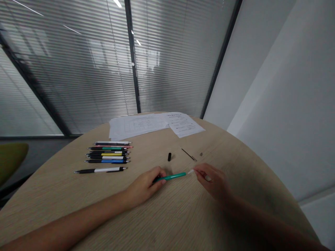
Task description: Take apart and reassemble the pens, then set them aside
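A round tbl (60, 209) w/ pale wood-grain top is being bordered at the far side by a glass partition (78, 80) w/ slatted blinds. Two printed sheets (183, 124) are being left near the far edge, overlapping slightly; their text is too small to be read. Left of centre, a tight row of retractable pens (108, 153) is being kept side by side, w/ barrels in black, green, yellow, blue and white, and a separate black-and-white pen (101, 170) is lying just below the row. No brand or label can be read on any pen.

At tbl centre, a green pen barrel (171, 176) is being held low over the top, roughly horizontal, its far end hidden in the left hand (143, 186), which is clenched around it. A white end piece (190, 172) is showing at the barrel's other end and is being reached by the right hand (211, 181); thumb and finger are close together there, but whether it is gripped cannot be told. Beyond the hands, a small black cap (169, 157), a thin ink refill (188, 154) and a tiny metal part (201, 154) are lying apart.
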Demonstrator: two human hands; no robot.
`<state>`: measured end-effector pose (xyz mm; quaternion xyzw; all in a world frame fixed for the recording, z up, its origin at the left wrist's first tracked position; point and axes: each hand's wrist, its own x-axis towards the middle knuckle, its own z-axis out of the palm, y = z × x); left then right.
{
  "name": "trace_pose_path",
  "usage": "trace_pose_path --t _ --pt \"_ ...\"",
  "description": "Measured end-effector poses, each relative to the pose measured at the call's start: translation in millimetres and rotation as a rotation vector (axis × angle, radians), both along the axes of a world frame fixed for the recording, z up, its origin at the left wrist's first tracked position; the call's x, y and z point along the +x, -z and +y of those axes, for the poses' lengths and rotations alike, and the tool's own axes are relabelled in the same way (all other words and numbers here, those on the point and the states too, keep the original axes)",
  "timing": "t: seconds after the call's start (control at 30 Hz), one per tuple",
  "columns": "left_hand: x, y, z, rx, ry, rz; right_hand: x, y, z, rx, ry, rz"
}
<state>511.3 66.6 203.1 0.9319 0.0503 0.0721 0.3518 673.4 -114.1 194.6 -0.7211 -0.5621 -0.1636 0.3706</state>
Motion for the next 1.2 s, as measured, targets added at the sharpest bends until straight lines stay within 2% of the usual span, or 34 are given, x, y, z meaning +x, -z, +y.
trace_pose_path --t 0.47,0.7,1.03,1.1,1.2 --pt "0.1 0.4 0.4 0.032 0.001 0.017 -7.0 -2.6 3.1 0.031 -0.009 -0.061" --pt "1.2 -2.8 -0.7 0.005 -0.002 -0.019 -9.7 2.8 1.9 -0.008 -0.048 -0.067" --pt "-0.6 0.5 1.3 0.18 0.095 -0.122 -11.7 8.2 0.6 -0.034 -0.187 -0.168" --pt "-0.3 -0.1 1.1 0.205 0.111 -0.149 -5.8 9.2 1.3 -0.023 -0.155 -0.154" --pt "0.2 -0.8 1.3 0.194 0.096 -0.173 11.0 10.5 3.9 -0.078 -0.014 -0.098"
